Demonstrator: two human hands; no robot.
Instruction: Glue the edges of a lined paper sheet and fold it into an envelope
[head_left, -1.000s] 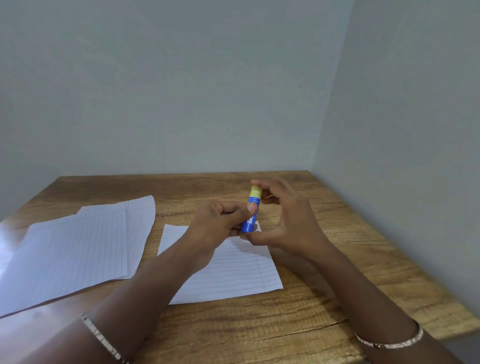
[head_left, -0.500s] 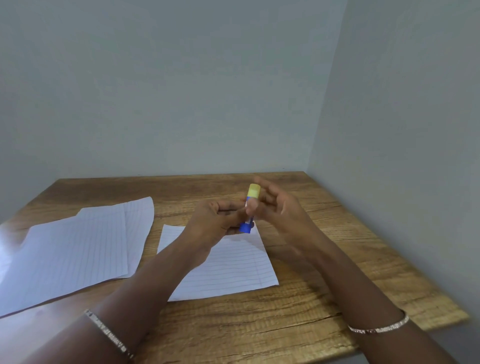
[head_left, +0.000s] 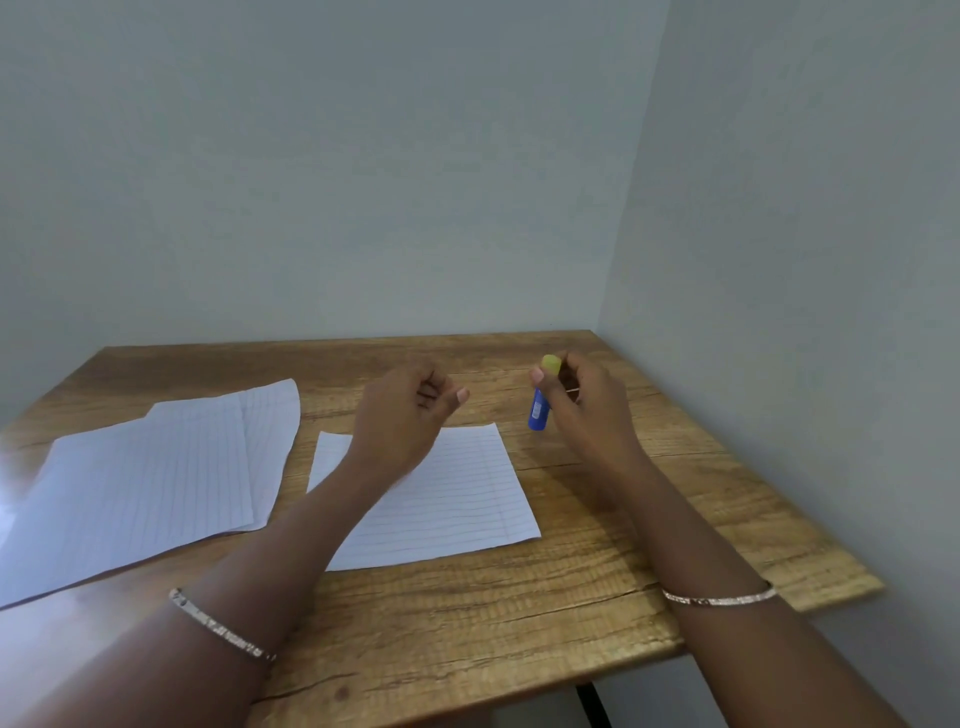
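A blue glue stick (head_left: 538, 411) with a yellow cap hangs upright in my right hand (head_left: 582, 402), which pinches it near the cap above the table, right of the paper. A lined paper sheet (head_left: 457, 499) lies flat on the wooden table (head_left: 467, 613) in front of me. My left hand (head_left: 405, 415) hovers over the sheet's far edge, fingers loosely curled, holding nothing. My left forearm covers the sheet's left part.
A loose stack of larger lined sheets (head_left: 145, 478) lies on the left of the table. Grey walls close off the back and the right side. The table's front right corner (head_left: 872, 587) is near my right wrist.
Both hands held the glue stick together over the sheet before. Now my left hand has let go, and my right hand has carried the stick off to the right.
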